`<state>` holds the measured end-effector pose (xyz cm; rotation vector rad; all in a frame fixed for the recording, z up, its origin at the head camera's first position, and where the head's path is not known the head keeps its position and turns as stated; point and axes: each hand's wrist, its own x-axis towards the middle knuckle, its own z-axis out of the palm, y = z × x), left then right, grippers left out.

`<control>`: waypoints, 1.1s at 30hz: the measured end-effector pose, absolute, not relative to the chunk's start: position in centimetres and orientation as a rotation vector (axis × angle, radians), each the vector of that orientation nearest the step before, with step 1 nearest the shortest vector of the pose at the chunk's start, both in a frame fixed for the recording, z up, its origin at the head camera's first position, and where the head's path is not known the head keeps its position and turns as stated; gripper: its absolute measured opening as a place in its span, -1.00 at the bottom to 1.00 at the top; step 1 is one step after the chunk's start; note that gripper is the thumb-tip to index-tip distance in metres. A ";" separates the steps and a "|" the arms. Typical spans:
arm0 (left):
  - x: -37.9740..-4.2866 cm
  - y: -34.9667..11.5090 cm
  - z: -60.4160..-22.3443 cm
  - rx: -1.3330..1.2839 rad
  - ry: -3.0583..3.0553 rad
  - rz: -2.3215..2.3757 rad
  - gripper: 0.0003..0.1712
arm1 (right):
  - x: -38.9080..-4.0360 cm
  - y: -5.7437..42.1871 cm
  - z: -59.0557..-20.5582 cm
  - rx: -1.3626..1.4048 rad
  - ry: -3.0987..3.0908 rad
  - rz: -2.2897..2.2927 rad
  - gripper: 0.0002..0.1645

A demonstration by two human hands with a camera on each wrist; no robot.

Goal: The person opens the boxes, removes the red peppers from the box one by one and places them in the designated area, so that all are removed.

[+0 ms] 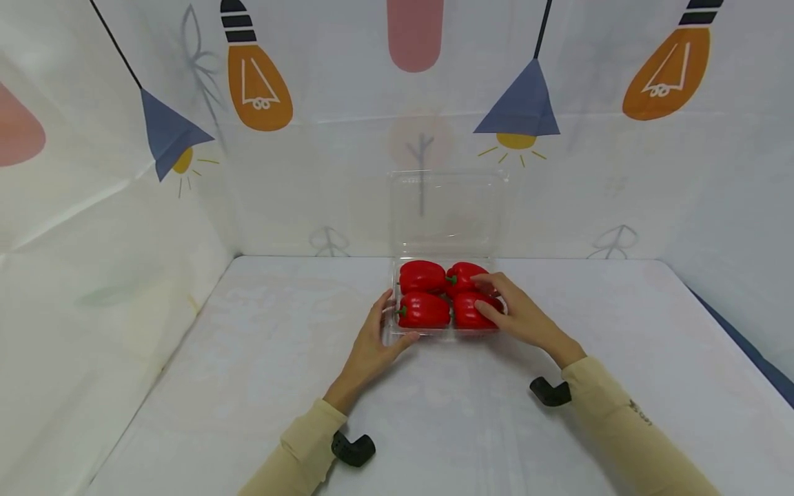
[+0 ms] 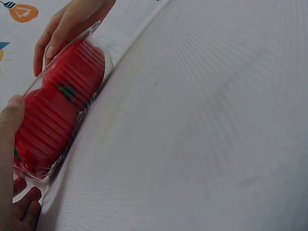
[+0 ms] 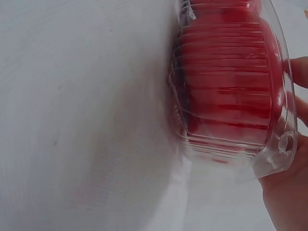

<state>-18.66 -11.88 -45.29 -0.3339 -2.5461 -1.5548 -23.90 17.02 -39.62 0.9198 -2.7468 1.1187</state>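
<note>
A clear plastic clamshell box (image 1: pixel 392 335) holds several red bell peppers with green stems. My left hand (image 1: pixel 371 350) holds the box at its front left corner, thumb along the front rim and fingers against the left side. My right hand (image 1: pixel 521 313) is over the right half, its thumb and fingers parted and relaxed above the front right bell pepper (image 1: pixel 469 313). From the left wrist, that right hand (image 2: pixel 67 26) reaches over the far end of the box. In the right wrist view, the ribbed wall (image 3: pixel 226 86) partly hides the fingertips.
The box's hinged clear lid (image 1: pixel 446 213) stands raised against the patterned backdrop (image 1: pixel 347 172). Beneath everything lies a white table cover (image 1: pixel 279 331). A dark curved piece is by each wrist, one at the left (image 1: pixel 353 450), one at the right (image 1: pixel 550 393).
</note>
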 end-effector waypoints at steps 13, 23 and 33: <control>-18.7 -11.9 -45.3 -0.336 -2.562 -1.524 0.05 | -23.9 17.6 -39.5 0.958 -2.837 1.284 -0.41; -18.8 -11.9 -45.4 -0.349 -2.560 -1.555 0.05 | -23.6 17.6 -39.6 0.937 -2.846 1.320 -0.33; -19.0 -11.9 -45.5 -0.326 -2.574 -1.538 0.06 | -23.9 17.1 -40.5 1.000 -2.661 1.278 -0.44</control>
